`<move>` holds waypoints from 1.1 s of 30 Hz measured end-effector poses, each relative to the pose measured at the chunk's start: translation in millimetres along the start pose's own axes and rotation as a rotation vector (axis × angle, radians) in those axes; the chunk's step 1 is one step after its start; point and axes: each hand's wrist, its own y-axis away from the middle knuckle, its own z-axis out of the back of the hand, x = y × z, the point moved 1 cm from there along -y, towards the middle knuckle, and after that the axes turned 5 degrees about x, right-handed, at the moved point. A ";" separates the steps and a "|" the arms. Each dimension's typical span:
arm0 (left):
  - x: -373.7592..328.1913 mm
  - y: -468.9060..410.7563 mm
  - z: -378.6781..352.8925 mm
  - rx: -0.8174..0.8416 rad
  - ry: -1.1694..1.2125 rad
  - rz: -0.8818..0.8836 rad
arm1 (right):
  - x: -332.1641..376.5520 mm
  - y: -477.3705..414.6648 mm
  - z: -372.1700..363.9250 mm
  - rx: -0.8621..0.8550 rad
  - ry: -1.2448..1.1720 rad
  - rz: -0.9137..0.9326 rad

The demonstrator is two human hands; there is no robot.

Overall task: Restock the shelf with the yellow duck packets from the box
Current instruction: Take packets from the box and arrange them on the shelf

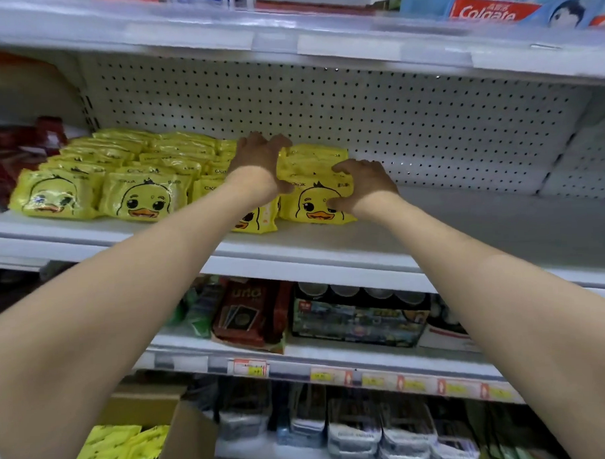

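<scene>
Fingers (pixel 256 139) of left hand (pixel 257 164), right hand (pixel 366 186), clasping duck packets (pixel 310 162)

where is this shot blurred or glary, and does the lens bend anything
Head view: the upper shelf edge is smeared by motion blur; glare patches shine on the yellow duck packets; the wide lens bows the shelf lines; the cardboard box at lower left sits in dim shadow.
</scene>
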 end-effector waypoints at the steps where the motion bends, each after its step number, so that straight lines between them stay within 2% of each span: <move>1: 2.3 11.6 4.0 -0.007 -0.006 0.017 | 5.9 6.9 0.0 0.005 -0.008 0.011; 8: 37.1 105.8 26.9 -0.006 -0.043 0.158 | 56.0 62.4 -19.7 0.070 -0.003 0.168; 22: 147.8 299.4 40.3 0.319 -0.243 0.577 | 153.1 154.5 -142.8 0.333 -0.142 0.414; 33: 261.8 371.1 20.1 0.451 -0.177 0.661 | 223.5 164.1 -248.0 0.546 -0.082 0.428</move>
